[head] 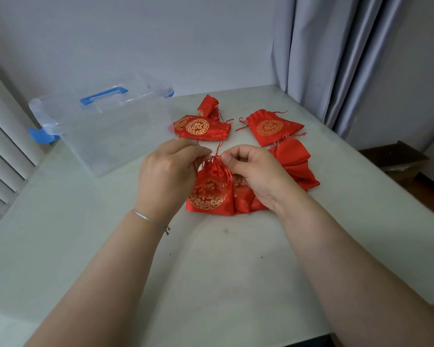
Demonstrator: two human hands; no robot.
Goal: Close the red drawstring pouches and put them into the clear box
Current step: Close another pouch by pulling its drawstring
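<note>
A red drawstring pouch with a gold round emblem lies at the table's middle, its neck gathered. My left hand and my right hand both pinch the neck and its red cords from either side. Under my right hand lie more red pouches. Farther back rest other pouches: one with two emblems, a small bunched one and one on the right. The clear box with a blue handle stands at the left, with no pouch visible in it.
The pale table meets a grey wall at the back. A grey curtain hangs at the right rear corner. White slats run along the left edge. A brown cardboard box sits on the floor to the right.
</note>
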